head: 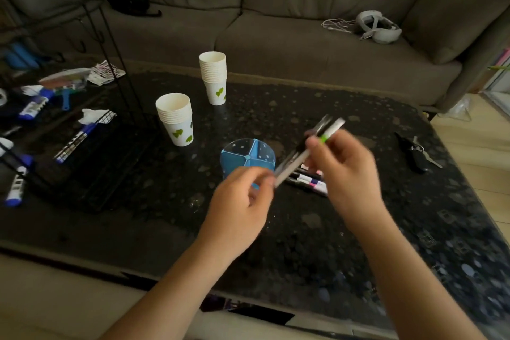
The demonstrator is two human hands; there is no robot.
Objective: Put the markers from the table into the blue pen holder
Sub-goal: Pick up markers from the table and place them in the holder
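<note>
The blue pen holder (pixel 247 156) stands on the dark table (pixel 358 243), round and split into compartments that look empty. My right hand (pixel 343 171) grips a small bundle of markers (pixel 329 130), blurred, tilted up to the right, one with a green band. My left hand (pixel 241 199) is curled in front of the holder, its fingertips touching the bundle's lower end (pixel 284 174). More markers (pixel 311 181) lie on the table behind my right hand, partly hidden by it.
Two stacks of paper cups (pixel 176 119) (pixel 214 77) stand behind the holder. Keys (pixel 416 153) lie at the right. A black wire rack (pixel 91 146) with blue-capped markers and clutter fills the left side. A grey sofa (pixel 276 36) with a headset (pixel 376 26) lies beyond the table.
</note>
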